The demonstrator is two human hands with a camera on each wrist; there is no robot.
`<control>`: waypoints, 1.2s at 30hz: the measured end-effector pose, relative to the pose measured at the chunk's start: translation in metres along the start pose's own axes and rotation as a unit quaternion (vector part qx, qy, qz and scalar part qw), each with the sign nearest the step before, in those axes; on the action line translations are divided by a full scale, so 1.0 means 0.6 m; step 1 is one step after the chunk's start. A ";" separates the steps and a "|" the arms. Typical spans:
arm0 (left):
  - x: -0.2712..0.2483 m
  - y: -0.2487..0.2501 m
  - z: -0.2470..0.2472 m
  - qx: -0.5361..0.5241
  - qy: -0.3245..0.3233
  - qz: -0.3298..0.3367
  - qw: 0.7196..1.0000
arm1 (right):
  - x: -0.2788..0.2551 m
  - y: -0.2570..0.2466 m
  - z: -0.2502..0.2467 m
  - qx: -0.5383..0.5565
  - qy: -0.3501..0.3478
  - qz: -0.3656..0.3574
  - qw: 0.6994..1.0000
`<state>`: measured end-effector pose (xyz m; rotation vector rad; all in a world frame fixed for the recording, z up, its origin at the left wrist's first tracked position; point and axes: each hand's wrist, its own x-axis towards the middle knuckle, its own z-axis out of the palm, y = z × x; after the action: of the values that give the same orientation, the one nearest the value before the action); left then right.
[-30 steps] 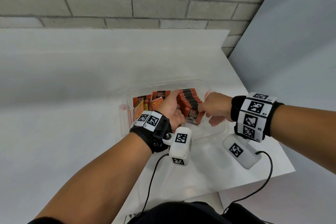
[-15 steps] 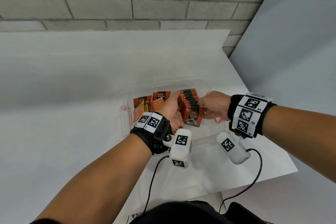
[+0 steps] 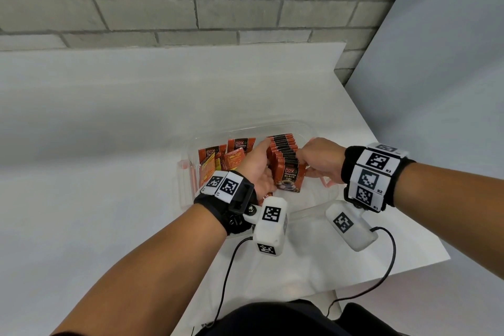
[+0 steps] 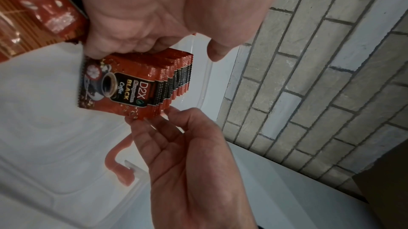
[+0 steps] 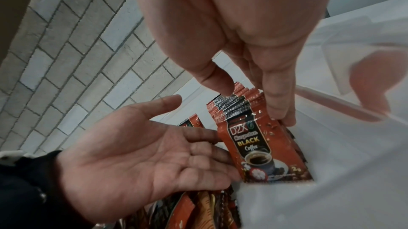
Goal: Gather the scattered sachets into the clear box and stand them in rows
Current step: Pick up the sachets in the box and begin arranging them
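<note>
A row of red-and-black coffee sachets [image 3: 285, 163] stands on edge in the middle of the clear box [image 3: 306, 128]. My left hand [image 3: 259, 163] lies flat along the row's left side, fingers straight; the right wrist view shows its open palm [image 5: 137, 154] against the row of sachets [image 5: 253, 145]. My right hand [image 3: 313, 155] touches the row's right side with straight fingers and its thumb rests on the top edges. From the left wrist, the right hand [image 4: 187, 154] has its fingertips on the row of sachets [image 4: 137, 86]. Loose sachets [image 3: 218, 161] lie jumbled in the box's left part.
The box sits near the right front corner of a white table [image 3: 109, 144], with orange latches [image 3: 191, 174] on its short sides. A grey brick wall [image 3: 191, 8] is behind and a pale panel [image 3: 436, 90] stands to the right.
My right hand has come a little closer to the row's right side, and the sachets stand squarer between both hands. My left hand has stayed against the row.
</note>
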<state>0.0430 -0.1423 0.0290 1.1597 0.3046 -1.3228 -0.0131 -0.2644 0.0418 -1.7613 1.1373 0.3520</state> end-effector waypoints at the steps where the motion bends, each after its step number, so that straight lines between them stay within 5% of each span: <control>1: 0.000 0.000 0.001 0.000 0.003 -0.001 1.000 | 0.000 0.001 0.000 0.002 -0.001 -0.001 1.000; 36: -0.025 -0.007 0.013 -0.001 0.012 0.042 0.999 | -0.024 -0.004 -0.003 -0.041 -0.031 -0.023 0.998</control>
<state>0.0316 -0.1389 0.0422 1.1749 0.2723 -1.2357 -0.0193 -0.2581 0.0536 -1.8320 1.0501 0.4288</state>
